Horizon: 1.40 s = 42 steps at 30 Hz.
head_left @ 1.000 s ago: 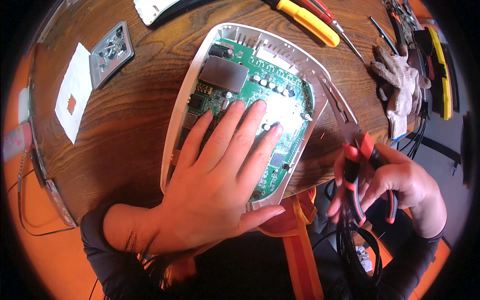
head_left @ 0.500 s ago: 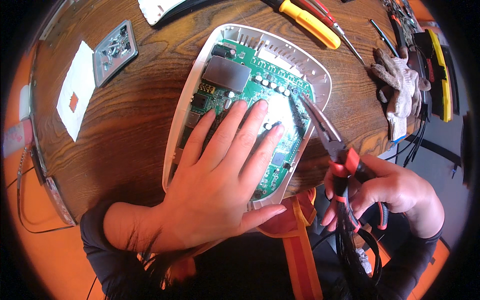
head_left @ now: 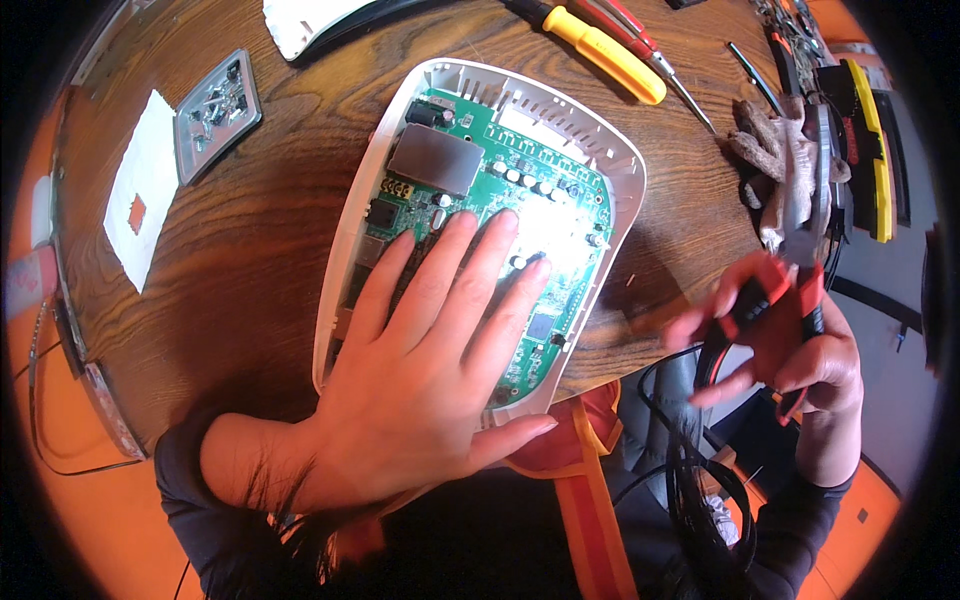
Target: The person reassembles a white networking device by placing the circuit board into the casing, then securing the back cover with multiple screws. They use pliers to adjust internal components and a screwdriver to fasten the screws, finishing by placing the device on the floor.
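Pliers (head_left: 801,246), one pair, one circuit board (head_left: 540,216)

The left hand (head_left: 395,385) lies spread on a green circuit board (head_left: 552,205) in a white housing (head_left: 626,185), the right hand (head_left: 828,365) holding long-nose pliers (head_left: 802,248) in front of a glove (head_left: 762,160).

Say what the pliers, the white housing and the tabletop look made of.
Pliers: probably steel, from the grey sheen; red-and-black grips look like plastic or rubber.
Housing: matte plastic, apparently moulded, given its thin slotted walls.
Tabletop: satin brown with dark wavy grain; wood or wood-look laminate.
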{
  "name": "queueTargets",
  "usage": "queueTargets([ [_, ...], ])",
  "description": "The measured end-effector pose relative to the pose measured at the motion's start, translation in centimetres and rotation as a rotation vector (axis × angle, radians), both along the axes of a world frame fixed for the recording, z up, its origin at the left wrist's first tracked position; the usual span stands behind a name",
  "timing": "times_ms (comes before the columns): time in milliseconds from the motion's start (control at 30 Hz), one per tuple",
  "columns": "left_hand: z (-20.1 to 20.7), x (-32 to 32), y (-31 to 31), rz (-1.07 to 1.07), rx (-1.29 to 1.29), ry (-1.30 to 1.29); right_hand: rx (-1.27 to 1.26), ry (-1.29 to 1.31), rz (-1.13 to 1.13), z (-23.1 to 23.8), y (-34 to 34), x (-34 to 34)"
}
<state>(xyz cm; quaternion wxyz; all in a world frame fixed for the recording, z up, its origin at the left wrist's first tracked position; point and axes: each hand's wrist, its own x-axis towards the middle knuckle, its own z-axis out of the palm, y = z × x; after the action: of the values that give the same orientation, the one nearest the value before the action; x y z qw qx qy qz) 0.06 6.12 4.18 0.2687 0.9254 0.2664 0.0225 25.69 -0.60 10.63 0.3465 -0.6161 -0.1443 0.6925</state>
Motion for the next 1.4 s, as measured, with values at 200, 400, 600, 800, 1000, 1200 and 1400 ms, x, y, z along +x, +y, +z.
queueTargets([
  [200, -0.1, -0.2, -0.1, 0.000, 0.017, -0.002, 0.329, -1.079, 0.555, -0.7, -0.7, -1.0],
  [400, -0.2, -0.3, -0.2, 0.005, 0.038, -0.008, 0.512, -1.747, 0.853, -3.9, 0.3, -2.7],
  [600, -0.4, -0.3, -0.1, 0.006, 0.034, -0.043, 0.547, -1.865, 0.857, -4.3, 1.3, -3.1],
  [800, -0.6, -0.4, -0.2, 0.009, 0.046, -0.055, 0.512, -1.933, 0.881, -4.6, 1.8, -4.1],
  [1000, -0.7, -0.4, -0.3, 0.018, 0.044, -0.067, 0.519, -2.392, 1.046, -4.0, 2.2, -4.6],
  [1200, -0.6, -0.4, -0.2, 0.018, 0.028, -0.067, 0.432, -2.330, 1.118, -3.1, 2.6, -5.0],
  [1400, -0.7, -0.3, -0.3, 0.024, 0.035, -0.073, 0.417, -2.305, 1.314, -2.7, 3.0, -4.6],
])
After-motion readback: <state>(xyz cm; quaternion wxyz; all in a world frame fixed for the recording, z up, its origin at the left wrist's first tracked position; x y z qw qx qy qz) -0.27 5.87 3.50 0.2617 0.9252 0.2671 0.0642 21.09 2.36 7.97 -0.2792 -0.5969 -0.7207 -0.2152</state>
